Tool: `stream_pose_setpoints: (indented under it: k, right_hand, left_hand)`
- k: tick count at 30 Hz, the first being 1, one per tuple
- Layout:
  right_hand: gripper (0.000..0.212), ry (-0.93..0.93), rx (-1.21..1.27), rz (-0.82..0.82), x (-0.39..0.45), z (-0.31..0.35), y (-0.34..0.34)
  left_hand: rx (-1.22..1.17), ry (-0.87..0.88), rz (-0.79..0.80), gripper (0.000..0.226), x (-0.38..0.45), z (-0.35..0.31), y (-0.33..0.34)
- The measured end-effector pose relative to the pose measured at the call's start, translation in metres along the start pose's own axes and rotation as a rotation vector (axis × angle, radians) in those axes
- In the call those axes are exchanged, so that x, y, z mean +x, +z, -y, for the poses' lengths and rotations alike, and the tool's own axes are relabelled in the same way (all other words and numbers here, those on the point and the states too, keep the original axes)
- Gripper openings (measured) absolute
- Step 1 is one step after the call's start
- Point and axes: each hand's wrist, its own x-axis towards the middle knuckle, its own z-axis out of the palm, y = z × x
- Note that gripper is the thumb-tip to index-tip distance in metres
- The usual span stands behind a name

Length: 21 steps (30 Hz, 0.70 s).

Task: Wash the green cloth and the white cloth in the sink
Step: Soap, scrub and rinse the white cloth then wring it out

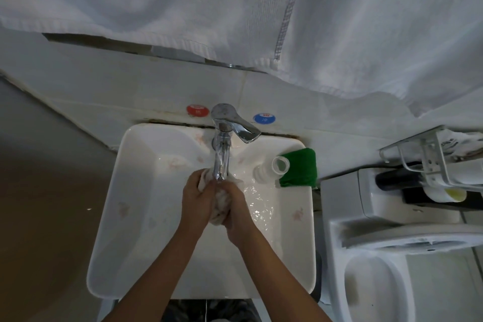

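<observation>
We are gripping the white cloth with both hands over the sink. Our left hand is curling round the cloth's left side, its fingers folded over the upper end; our right hand is wrapping round the right side, fingers bent inward and closed on the wad. The cloth is bunched into a lump between the two palms, its long axis running from just under the faucet spout back toward our wrists, one end poking out above the left hand's fingers, the other showing below between the heels of the hands. Water is spreading across the basin to the right of our right hand. The green cloth is lying folded on the sink's rim, well to the right of and beyond the right hand, its long side running along the rim edge. A clear cup is lying on its side just beside the green cloth, nearer our hands, with its mouth facing that cloth.
</observation>
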Motion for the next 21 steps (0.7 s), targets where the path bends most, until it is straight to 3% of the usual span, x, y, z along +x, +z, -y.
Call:
stream_pose_setpoints:
  k: [5,7,10,12,16,19,21]
  right_hand:
    - [0.019,-0.115,-0.107,0.037,-0.003,0.003,-0.005]
    - [0.024,-0.197,-0.101,-0.015,-0.001,0.003,-0.005]
    - [0.010,-0.299,-0.143,-0.146,0.007,-0.002,-0.007]
    - [0.022,-0.351,-0.132,-0.189,0.007,-0.005,-0.008]
    - [0.042,-0.450,-0.157,-0.090,0.008,-0.016,-0.011]
    - [0.061,-0.339,-0.093,0.055,0.005,-0.016,-0.008]
    - [0.061,-0.268,-0.068,0.077,0.005,-0.013,-0.009]
  left_hand:
    - [-0.085,-0.076,0.108,0.039,-0.002,-0.005,-0.011]
    - [-0.102,-0.132,0.182,0.052,-0.002,-0.006,-0.013]
    - [-0.064,-0.192,0.235,0.064,0.003,-0.003,-0.014]
    - [0.086,-0.179,0.203,0.059,0.002,-0.003,-0.016]
    - [0.084,-0.165,0.161,0.075,0.000,-0.003,-0.015]
    - [0.125,-0.099,0.060,0.047,-0.001,-0.003,-0.012]
    - [0.101,-0.076,0.023,0.028,-0.002,-0.002,-0.011]
